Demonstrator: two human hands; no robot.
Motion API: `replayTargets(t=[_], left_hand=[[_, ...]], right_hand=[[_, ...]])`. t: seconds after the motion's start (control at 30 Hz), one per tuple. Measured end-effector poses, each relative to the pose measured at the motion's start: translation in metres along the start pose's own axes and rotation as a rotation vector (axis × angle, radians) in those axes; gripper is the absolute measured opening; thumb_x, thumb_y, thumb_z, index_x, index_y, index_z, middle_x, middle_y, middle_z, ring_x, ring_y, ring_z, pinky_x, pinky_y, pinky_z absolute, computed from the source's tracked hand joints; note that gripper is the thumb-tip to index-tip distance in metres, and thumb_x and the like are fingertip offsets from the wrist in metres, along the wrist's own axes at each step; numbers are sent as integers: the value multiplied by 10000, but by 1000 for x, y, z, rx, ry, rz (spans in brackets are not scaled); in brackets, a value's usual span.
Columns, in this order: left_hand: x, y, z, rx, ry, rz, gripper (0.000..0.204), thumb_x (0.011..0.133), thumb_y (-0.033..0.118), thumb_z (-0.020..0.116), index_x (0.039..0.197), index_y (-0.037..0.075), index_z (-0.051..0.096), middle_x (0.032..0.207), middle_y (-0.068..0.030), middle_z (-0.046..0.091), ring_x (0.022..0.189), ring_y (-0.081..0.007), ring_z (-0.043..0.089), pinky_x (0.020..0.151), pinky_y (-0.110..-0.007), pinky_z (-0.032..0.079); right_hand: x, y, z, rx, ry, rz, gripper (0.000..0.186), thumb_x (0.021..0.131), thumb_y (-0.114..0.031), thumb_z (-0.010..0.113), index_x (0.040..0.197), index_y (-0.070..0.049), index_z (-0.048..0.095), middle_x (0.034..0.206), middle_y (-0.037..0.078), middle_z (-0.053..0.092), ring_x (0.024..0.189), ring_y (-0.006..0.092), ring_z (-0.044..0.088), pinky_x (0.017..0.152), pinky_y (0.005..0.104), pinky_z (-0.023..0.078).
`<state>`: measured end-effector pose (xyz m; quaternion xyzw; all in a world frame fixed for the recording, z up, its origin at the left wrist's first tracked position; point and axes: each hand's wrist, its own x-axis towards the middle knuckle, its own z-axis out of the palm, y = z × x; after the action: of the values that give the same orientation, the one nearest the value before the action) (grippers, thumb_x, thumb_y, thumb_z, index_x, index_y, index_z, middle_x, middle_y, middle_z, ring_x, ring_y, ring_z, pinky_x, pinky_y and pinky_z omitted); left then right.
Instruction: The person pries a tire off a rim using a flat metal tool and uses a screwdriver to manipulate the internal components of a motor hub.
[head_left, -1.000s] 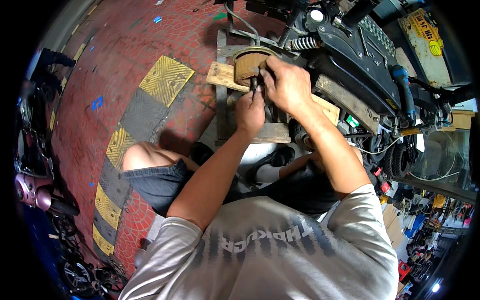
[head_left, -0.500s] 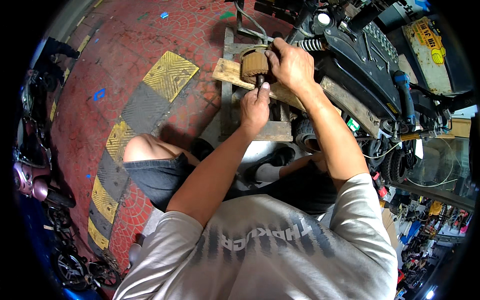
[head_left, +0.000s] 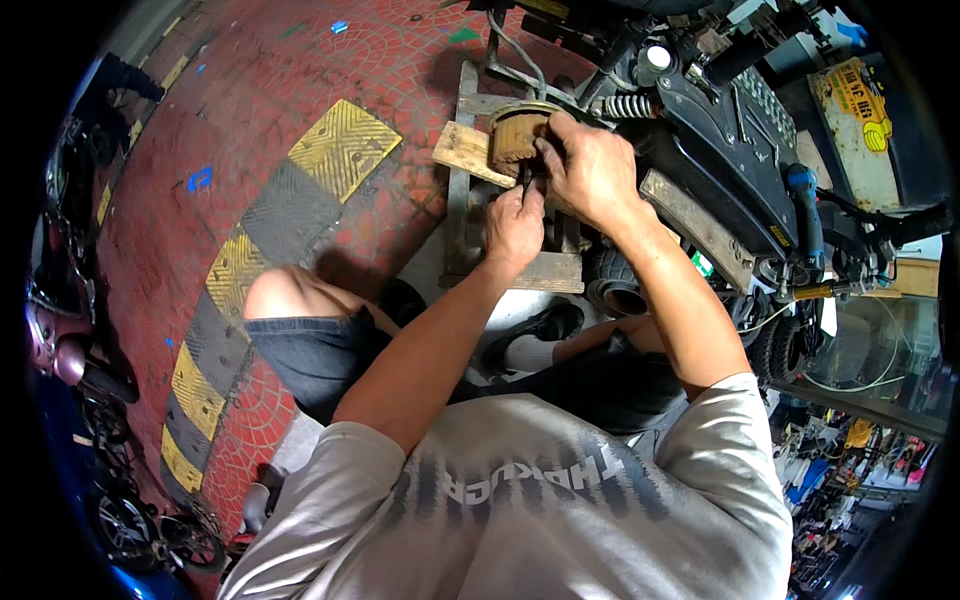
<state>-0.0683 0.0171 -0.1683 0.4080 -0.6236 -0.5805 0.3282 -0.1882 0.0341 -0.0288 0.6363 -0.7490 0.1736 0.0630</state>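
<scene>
A rust-brown, drum-shaped part (head_left: 516, 142) with a ridged lower rim sits on a wooden plank (head_left: 468, 150), below a scooter-like frame. From its near side a dark shaft (head_left: 527, 173) sticks out toward me. My left hand (head_left: 515, 228) is closed, thumb and fingers pinching that shaft near its end. Bent over the right edge of the drum, my right hand (head_left: 594, 172) grips it with thumb and fingertips. The fingers themselves cover the drum's right side, and the far side is hidden too.
To the right lies the black scooter body (head_left: 690, 150) with a coil spring (head_left: 628, 107) and a blue power tool (head_left: 803, 190) on it. A small tyre (head_left: 613, 280) is near my right foot. A yellow-black speed bump (head_left: 290, 215) crosses the red paving on the left.
My right hand has come slightly down and right along the drum. The left hand is a little lower in the picture, still at the shaft. The whole view has shifted slightly.
</scene>
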Motion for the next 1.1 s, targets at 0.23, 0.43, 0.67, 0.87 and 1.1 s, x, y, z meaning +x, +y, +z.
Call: replayTargets(t=[0.23, 0.43, 0.67, 0.87, 1.1], left_hand=[[-3, 9, -1, 23, -39, -52, 549, 1079, 456, 532, 907, -46, 674, 865, -316, 668, 864, -552, 624, 769, -568, 487], [-1, 6, 3, 46, -23, 0, 529, 1074, 444, 542, 910, -40, 677, 893, -317, 670, 872, -560, 621, 757, -578, 489], [-3, 9, 0, 49, -3, 7, 483, 1061, 411, 536, 908, -23, 682, 912, -321, 672, 888, -560, 627, 759, -593, 484], [-3, 17, -1, 99, -81, -98, 450, 1055, 388, 547, 904, -15, 680, 903, -322, 677, 884, -556, 641, 759, -602, 489], [-3, 8, 2, 154, 3, 3, 425, 1060, 369, 531, 952, -14, 681, 937, -335, 687, 923, -566, 641, 815, -607, 512]], right_hand=[[15, 10, 11, -36, 57, 18, 225, 964, -282, 732, 1005, -85, 632, 768, 213, 709, 753, 451, 710, 656, 553, 556], [8, 4, -2, -67, 12, -37, 223, 968, -290, 724, 1013, -87, 643, 778, 217, 711, 766, 451, 714, 658, 551, 556], [1, 0, -4, -29, -38, -33, 198, 938, -269, 720, 990, -87, 659, 798, 226, 725, 767, 455, 719, 687, 562, 570], [22, 16, 4, -98, 0, 4, 242, 978, -300, 727, 984, -87, 613, 750, 219, 695, 750, 459, 702, 648, 555, 537], [0, 2, -3, -36, -48, -61, 233, 962, -265, 747, 976, -79, 608, 768, 221, 698, 754, 451, 704, 646, 547, 540]])
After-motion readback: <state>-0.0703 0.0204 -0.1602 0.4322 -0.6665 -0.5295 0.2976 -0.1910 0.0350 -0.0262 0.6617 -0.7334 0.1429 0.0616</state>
